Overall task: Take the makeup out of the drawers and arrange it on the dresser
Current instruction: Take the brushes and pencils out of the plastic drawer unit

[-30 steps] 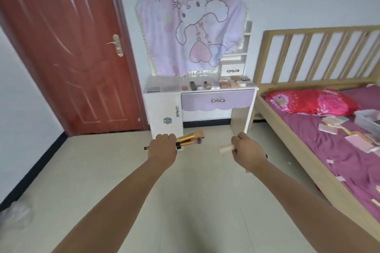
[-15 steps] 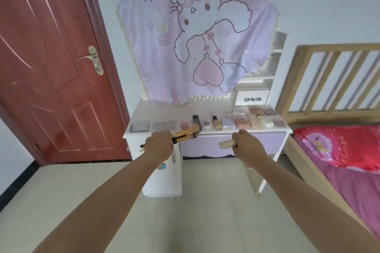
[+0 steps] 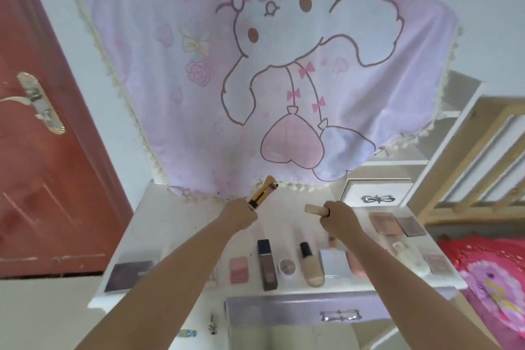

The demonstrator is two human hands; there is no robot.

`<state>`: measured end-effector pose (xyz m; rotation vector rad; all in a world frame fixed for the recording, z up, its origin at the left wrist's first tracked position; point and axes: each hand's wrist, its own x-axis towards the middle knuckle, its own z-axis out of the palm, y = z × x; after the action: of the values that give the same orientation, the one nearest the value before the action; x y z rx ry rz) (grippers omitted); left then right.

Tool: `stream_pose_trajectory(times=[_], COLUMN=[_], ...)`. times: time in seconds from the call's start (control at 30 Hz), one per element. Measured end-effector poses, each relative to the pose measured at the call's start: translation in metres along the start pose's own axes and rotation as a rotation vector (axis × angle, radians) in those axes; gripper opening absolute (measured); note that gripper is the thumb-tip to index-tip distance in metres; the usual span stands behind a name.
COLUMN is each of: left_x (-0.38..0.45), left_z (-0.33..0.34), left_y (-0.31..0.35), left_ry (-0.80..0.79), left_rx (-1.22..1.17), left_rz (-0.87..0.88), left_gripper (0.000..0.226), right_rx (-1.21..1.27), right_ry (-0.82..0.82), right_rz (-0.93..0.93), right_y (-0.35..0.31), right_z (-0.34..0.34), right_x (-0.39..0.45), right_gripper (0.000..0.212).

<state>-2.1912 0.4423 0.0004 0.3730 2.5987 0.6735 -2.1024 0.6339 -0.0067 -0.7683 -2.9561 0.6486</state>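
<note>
1. Reaching over the white dresser surface, both hands are held above its back half, near the hem of the pink cartoon-rabbit cloth that hangs over the mirror.
2. The left hand is clenched round a bundle of gold-handled makeup brushes, whose heads point up and away toward the cloth.
3. The right hand grips a beige stick-shaped tube; its free end juts out to the left.
4. Along the front of the surface lies a row of makeup: a dark palette at the left end, a pink compact, a tall dark bottle, a small round pot, and a beige foundation bottle with a black cap.
5. Two brownish palettes lie side by side at the right rear, in front of a small white drawer.
6. The lilac front drawer is closed.
7. A red door stands to the left; a wooden bed frame stands to the right.
</note>
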Motion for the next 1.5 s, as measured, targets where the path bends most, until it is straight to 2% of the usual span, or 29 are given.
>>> stream_pose_trajectory(times=[0.2,0.3,0.37,0.4,0.5,0.53,0.83,1.03,1.2,1.3,1.4,1.5], left_x=[0.105,0.149,0.169,0.179,0.204,0.209,0.223,0.203,0.161,0.114,0.043,-0.056], left_z=[0.045,0.068,0.081,0.087,0.103,0.107,0.127,0.122,0.105,0.088,0.060,0.032], left_y=[0.018,0.025,0.029,0.030,0.034,0.035,0.036,0.026,0.005,-0.017,-0.047,-0.080], left_ry=[-0.017,-0.094,-0.127,-0.146,-0.193,-0.195,-0.067,0.001,0.041,0.100,0.203,0.339], left_rx=[-0.065,-0.056,-0.054,-0.064,-0.116,-0.125,-0.054,0.067,0.129,0.179,0.254,0.309], left_rz=[-0.139,-0.243,-0.316,-0.347,-0.443,-0.473,-0.559,-0.529,-0.499,-0.503,-0.561,-0.658], left_gripper=[0.027,0.019,0.013,0.016,0.028,0.028,0.029,0.038,0.037,0.040,0.042,0.042], right_rx=[0.074,0.101,0.150,0.151,0.113,0.105,0.118,0.064,-0.112,-0.093,-0.098,-0.121], right_ry=[-0.258,-0.403,-0.466,-0.472,-0.484,-0.488,-0.435,-0.428,-0.376,-0.386,-0.378,-0.333], right_rz=[0.146,0.181,0.179,0.170,0.131,0.111,-0.024,-0.082,-0.168,-0.205,-0.386,-0.715], right_y=[0.023,0.032,0.038,0.041,0.044,0.044,0.046,0.038,0.022,-0.006,-0.057,-0.120], right_z=[0.055,0.082,0.095,0.103,0.118,0.123,0.145,0.145,0.134,0.127,0.123,0.122], right_x=[0.125,0.175,0.196,0.207,0.228,0.233,0.245,0.231,0.208,0.183,0.134,0.046], right_gripper=[0.025,0.011,0.022,0.026,0.015,0.017,0.032,0.055,0.054,0.051,0.049,0.050])
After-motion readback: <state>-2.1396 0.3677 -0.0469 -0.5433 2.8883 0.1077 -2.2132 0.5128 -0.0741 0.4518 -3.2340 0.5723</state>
